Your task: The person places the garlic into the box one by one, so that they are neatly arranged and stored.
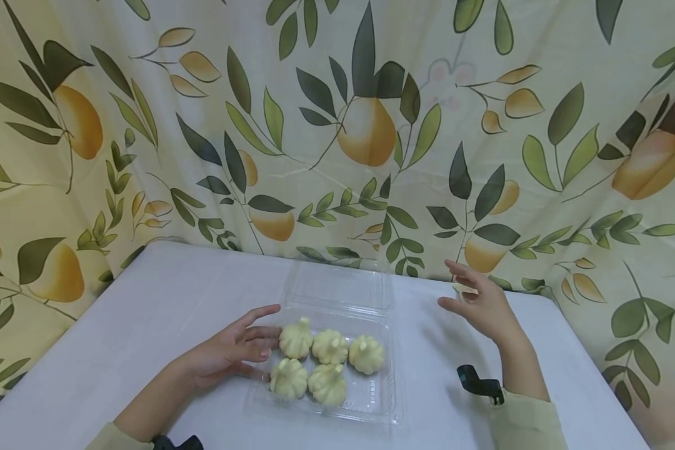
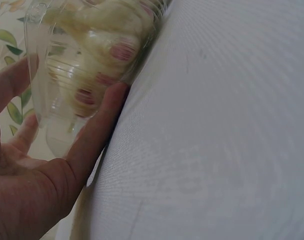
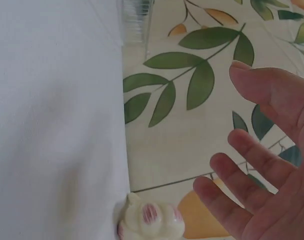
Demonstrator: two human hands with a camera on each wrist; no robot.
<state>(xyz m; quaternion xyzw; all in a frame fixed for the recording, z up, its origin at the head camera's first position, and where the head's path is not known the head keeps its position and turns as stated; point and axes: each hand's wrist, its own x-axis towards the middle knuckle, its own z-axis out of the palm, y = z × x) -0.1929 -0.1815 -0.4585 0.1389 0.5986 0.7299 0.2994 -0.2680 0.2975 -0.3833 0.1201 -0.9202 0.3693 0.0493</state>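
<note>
Several pale garlic bulbs (image 1: 330, 347) sit in two rows in a clear plastic clamshell box (image 1: 379, 403), its lid (image 1: 337, 292) folded back. My left hand (image 1: 225, 356) is at the box's left side, thumb and fingers spread; in the left wrist view the thumb (image 2: 99, 125) lies along the wall, low by the table. The right hand (image 1: 486, 312) hovers at the back right with fingers apart and nothing held. Close by it a lone garlic bulb (image 3: 152, 220) with pinkish patches stands on the table, partly hidden behind the fingers in the head view.
A white-covered table (image 1: 163, 300) carries the box. Right behind its back edge hangs a curtain (image 1: 315, 187) printed with fruit and leaves. Dark camera straps (image 1: 478, 382) show at both wrists.
</note>
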